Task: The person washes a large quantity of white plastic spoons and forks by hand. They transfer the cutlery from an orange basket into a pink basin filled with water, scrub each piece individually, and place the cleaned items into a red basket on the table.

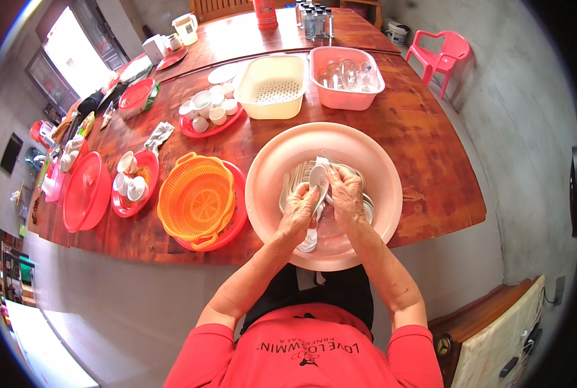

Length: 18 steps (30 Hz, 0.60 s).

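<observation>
Over a large pale pink basin at the table's front edge, both my hands work close together. My left hand is closed around a white soup spoon, whose bowl points up and away from me. Pressed against the spoon's far side is my right hand, with its fingers curled around a small white, cloth-like piece. Below them lie several white spoons and stacked pale dishes. Another white spoon or soft white scrap rests near the basin's front wall; its kind is unclear.
Left of the basin, an orange colander sits on a red tray. Farther left stand red basins and a red plate of white cups. Behind are a cream drainer tub and a pink tub of glasses.
</observation>
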Motion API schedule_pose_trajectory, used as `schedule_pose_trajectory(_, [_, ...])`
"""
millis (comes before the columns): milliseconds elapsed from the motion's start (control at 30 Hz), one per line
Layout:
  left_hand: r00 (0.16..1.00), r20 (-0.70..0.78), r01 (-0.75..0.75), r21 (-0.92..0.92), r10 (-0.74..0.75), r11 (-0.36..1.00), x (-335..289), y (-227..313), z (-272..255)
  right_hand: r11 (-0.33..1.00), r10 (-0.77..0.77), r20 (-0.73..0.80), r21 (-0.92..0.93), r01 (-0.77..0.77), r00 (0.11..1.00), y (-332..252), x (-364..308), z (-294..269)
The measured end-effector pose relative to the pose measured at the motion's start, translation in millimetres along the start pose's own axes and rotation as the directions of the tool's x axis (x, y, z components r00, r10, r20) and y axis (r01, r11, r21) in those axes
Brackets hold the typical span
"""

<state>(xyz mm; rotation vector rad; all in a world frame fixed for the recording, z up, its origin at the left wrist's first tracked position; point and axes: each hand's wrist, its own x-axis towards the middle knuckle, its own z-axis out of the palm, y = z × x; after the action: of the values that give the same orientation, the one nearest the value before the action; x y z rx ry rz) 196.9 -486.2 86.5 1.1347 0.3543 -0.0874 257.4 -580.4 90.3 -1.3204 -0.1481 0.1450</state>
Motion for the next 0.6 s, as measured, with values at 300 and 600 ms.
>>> schedule_pose_trajectory(300, [0.942, -0.084, -0.335, -0.255, 0.324, 0.907, 19.4, -16.9, -1.7, 0.984, 0.069, 0.161, -0.174, -0.041, 0.985, 13.2, -50.0, 7.3])
schedule_pose_trajectory(600, [0.786, -0.048, -0.586, 0.26, 0.616, 0.768, 6.0, -1.2, 7.0, 0.689, -0.212, 0.336, -0.614, 0.384, 0.918, -19.7, -69.5, -15.5])
